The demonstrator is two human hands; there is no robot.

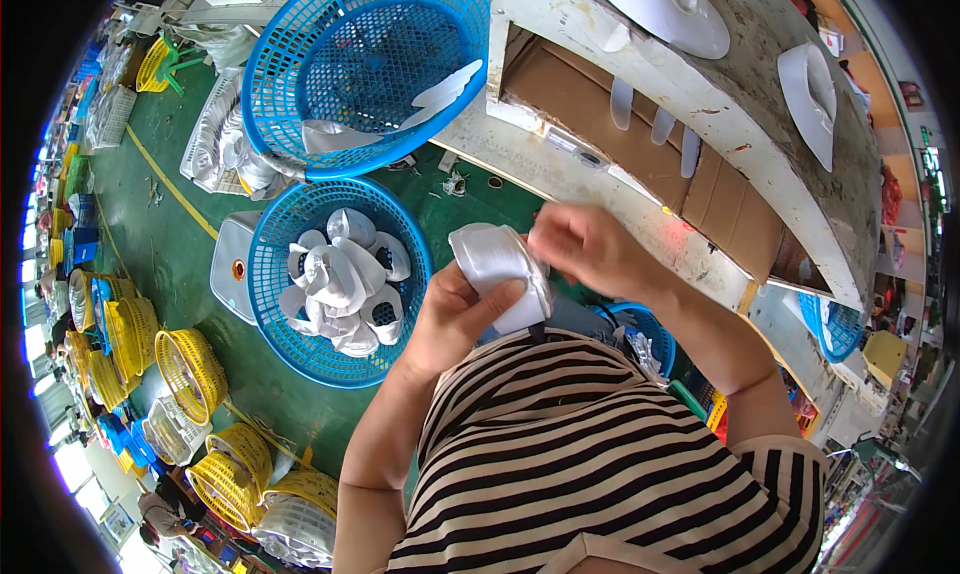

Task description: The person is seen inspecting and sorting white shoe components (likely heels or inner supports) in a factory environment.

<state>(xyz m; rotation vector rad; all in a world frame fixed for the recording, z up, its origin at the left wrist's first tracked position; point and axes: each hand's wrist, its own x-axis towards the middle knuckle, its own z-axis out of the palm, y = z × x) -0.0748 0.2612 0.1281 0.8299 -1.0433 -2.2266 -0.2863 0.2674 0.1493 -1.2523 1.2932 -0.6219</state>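
In front of my waist, my left hand (458,319) grips a white shoe upper (490,259), thumb pressed on its face and fingers behind it. My right hand (585,242) is just right of the upper, with its fingers curled closed at the edge. Whatever those fingers pinch, if anything, is hidden. To the left of my left hand, a round blue basket (268,319) on the floor holds a pile of white shoe uppers (340,274).
A larger blue basket (262,84) with a few white pieces stands beyond. At right, a worn bench (760,164) carries white uppers (808,99) above a cardboard-lined shelf (570,79). Another blue basket (655,334) is by my right side. Yellow baskets (190,374) stand far left.
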